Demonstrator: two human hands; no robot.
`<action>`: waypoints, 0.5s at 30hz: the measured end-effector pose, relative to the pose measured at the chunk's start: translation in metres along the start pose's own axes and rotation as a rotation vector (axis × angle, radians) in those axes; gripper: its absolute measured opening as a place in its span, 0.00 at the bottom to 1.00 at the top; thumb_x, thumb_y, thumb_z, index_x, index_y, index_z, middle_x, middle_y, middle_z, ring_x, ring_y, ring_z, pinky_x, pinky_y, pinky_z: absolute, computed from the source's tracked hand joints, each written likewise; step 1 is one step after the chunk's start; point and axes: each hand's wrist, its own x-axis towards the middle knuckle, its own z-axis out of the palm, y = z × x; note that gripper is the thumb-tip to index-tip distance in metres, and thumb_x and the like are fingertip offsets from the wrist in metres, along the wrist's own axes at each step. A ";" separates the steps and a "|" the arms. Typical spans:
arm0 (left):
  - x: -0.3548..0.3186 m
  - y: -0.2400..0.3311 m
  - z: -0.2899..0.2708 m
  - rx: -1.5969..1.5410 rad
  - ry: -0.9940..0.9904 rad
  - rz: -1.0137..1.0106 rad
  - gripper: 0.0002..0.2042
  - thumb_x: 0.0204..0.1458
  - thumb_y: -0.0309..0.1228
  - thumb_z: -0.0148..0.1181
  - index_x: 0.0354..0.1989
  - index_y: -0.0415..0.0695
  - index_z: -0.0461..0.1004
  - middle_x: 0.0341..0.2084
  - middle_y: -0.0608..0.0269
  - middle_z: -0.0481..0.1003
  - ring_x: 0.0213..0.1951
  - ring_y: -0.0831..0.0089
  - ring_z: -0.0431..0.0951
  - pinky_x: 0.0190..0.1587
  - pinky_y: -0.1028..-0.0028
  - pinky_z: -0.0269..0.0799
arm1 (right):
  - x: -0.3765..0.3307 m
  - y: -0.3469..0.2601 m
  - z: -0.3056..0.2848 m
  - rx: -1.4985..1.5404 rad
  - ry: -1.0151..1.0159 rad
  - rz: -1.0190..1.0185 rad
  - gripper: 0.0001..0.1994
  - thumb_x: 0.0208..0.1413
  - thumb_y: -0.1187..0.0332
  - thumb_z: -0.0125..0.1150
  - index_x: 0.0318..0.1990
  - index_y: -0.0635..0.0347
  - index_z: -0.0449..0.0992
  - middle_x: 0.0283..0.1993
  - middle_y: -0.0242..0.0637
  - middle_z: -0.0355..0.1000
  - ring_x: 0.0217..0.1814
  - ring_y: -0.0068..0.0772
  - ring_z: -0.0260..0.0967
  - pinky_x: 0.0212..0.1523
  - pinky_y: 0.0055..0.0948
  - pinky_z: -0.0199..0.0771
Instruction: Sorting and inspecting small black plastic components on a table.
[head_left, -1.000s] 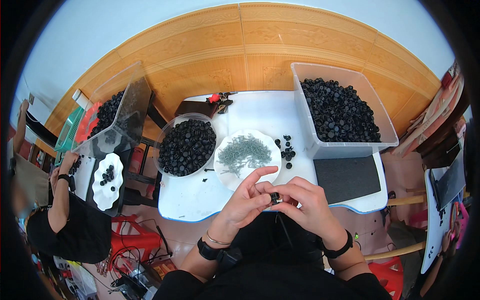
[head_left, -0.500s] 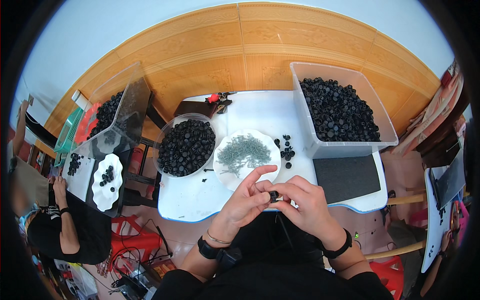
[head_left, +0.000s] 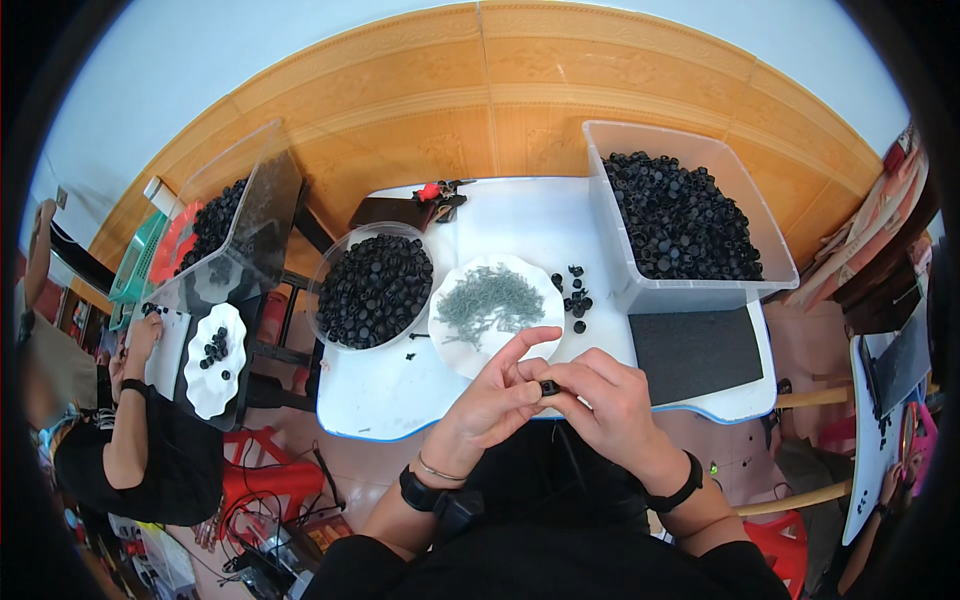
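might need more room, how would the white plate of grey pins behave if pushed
The white plate would probably slide, since the tabletop looks smooth. The grey pins might shift or spill, since they lie loose and the plate looks shallow. Tipping seems unlikely, as it sits flat.

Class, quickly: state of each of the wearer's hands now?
Left hand: closed on a small black part, index finger extended.
Right hand: closed on the same part.

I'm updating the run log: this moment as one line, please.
left hand, right hand: both on one black part | white plate: thin grey pieces | round tub, large bin: black parts
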 end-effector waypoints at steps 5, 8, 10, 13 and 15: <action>-0.001 0.005 0.005 0.023 0.019 0.007 0.41 0.45 0.29 0.68 0.65 0.39 0.47 0.29 0.66 0.70 0.33 0.79 0.71 0.32 0.81 0.67 | 0.003 0.002 -0.002 0.102 -0.036 0.016 0.16 0.40 0.69 0.69 0.40 0.56 0.78 0.26 0.31 0.69 0.22 0.26 0.69 0.23 0.24 0.69; -0.001 0.006 0.005 0.019 0.009 0.010 0.41 0.44 0.28 0.68 0.65 0.39 0.47 0.29 0.66 0.70 0.33 0.80 0.71 0.31 0.82 0.67 | 0.002 0.001 -0.001 0.078 -0.043 0.011 0.16 0.40 0.69 0.69 0.41 0.56 0.78 0.26 0.30 0.69 0.22 0.26 0.69 0.23 0.24 0.69; -0.002 0.007 0.004 0.015 0.009 0.014 0.41 0.44 0.28 0.68 0.64 0.38 0.47 0.29 0.66 0.70 0.33 0.79 0.72 0.31 0.82 0.67 | 0.003 0.000 -0.001 0.075 -0.043 0.003 0.17 0.40 0.69 0.69 0.41 0.56 0.78 0.26 0.30 0.68 0.22 0.26 0.69 0.23 0.23 0.70; -0.004 0.007 0.004 0.017 0.012 0.020 0.41 0.44 0.28 0.68 0.64 0.38 0.48 0.30 0.65 0.71 0.34 0.79 0.73 0.32 0.82 0.69 | 0.001 0.002 0.001 0.068 -0.048 -0.008 0.17 0.39 0.68 0.69 0.41 0.56 0.78 0.26 0.30 0.68 0.22 0.26 0.69 0.23 0.23 0.70; -0.004 0.007 0.005 0.024 0.016 0.025 0.40 0.45 0.28 0.68 0.64 0.38 0.48 0.30 0.65 0.72 0.35 0.78 0.74 0.33 0.81 0.70 | 0.001 0.003 0.001 0.065 -0.055 -0.013 0.17 0.39 0.68 0.70 0.41 0.57 0.77 0.26 0.30 0.68 0.22 0.26 0.69 0.23 0.23 0.70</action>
